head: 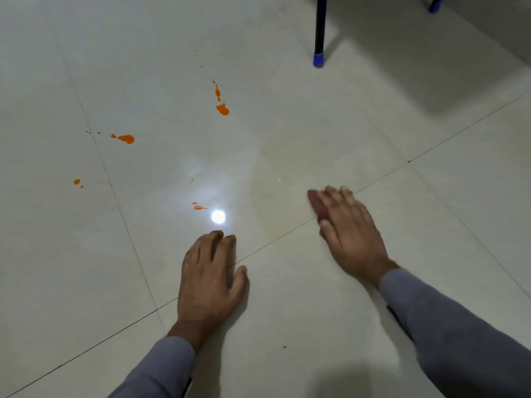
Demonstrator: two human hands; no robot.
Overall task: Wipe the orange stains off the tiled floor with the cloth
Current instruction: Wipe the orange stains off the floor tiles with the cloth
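Wiping under way: right hand (349, 225), fingers flat, presses the cloth (317, 204) on the tiled floor (287, 297); left hand (211, 278) rests open, holding nothing. Orange stains (126, 138) remain at ten to twelve o'clock. Next move likely calls for sliding the cloth there.

Glossy pale tiled floor (287, 282) is mirroring a lamp glare. Orange stains (222, 109) are looking wet and shiny. Reddish cloth (317, 205) is appearing soft, possibly matt; blur is obscuring it.

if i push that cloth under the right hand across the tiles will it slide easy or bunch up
Probably slides easily: the tiled floor looks glossy, mirroring a light. The cloth lies mostly hidden beneath the right hand, so it is likely thin and floppy; flat fingers should keep it from bunching. It looks light.
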